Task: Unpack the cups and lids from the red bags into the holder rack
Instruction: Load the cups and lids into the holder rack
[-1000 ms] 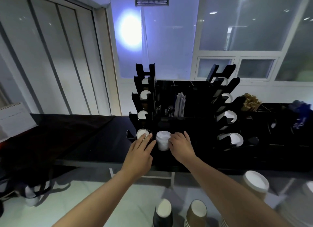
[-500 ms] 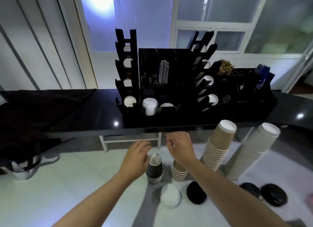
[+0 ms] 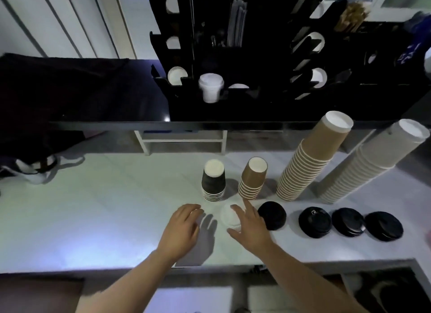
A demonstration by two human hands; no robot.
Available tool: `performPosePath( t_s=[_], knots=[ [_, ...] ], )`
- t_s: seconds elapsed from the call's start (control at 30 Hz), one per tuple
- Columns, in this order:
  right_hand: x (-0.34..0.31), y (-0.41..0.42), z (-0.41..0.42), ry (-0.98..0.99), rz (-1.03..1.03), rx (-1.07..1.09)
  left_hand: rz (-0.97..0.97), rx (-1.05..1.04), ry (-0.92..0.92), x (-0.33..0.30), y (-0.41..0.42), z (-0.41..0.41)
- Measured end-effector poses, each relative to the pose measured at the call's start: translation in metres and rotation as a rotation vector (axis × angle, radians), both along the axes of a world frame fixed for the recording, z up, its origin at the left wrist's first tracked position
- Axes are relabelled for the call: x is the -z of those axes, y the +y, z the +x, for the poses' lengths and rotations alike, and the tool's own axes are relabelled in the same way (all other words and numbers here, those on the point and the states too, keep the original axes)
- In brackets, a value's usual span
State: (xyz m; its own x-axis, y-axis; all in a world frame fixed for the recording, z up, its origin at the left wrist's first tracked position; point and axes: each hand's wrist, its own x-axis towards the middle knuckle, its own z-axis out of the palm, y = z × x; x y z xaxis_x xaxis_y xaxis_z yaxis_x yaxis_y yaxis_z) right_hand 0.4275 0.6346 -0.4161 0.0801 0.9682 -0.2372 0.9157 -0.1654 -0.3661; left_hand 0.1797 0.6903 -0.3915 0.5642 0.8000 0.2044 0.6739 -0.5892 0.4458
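Head view: a white work surface (image 3: 93,214) in front, a black counter (image 3: 112,126) behind it.
Left hand (image 3: 182,228): hovers over the white surface, fingers loosely bent, holding nothing.
Right hand (image 3: 250,226): fingers spread and mostly straight, lying over the small stack of white plastic lids (image 3: 227,216); whether it grips the stack cannot be told.
Short stacks: upside-down black ribbed paper cups (image 3: 213,181) and upside-down brown ribbed paper cups (image 3: 253,178) stand just behind the hands, side by side.
Tall stacks: a leaning column of brown paper cups (image 3: 312,158) and a leaning column of pale grey paper cups (image 3: 370,163) stand to the right.
Black lids: four piles of round black plastic lids (image 3: 314,221) lie in a row right of the white lids.
Rack: the black slotted holder rack (image 3: 245,63) stands on the counter, with white discs showing in its side slots.
In the rack: a white lidded paper cup (image 3: 210,87) sits upright at the lower front.
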Motion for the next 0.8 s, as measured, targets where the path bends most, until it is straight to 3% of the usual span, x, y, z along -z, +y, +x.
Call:
performPosePath(
  t_s=[0.13, 0.4, 0.63, 0.8],
  knots=[
    [0.021, 0.002, -0.012, 0.025, -0.041, 0.04, -0.056, -0.059, 0.018, 0.013, -0.016, -0.001],
    [0.021, 0.005, -0.024, -0.031, 0.071, 0.094, -0.072, -0.078, -0.029, 0.006, -0.035, 0.001],
    [-0.025, 0.003, -0.017, 0.092, 0.197, 0.039, 0.019, -0.092, -0.041, -0.038, -0.016, -0.002],
    [-0.084, 0.022, -0.016, 0.142, 0.43, 0.033, 0.148, -0.051, -0.103, -0.086, 0.017, 0.006]
  ],
)
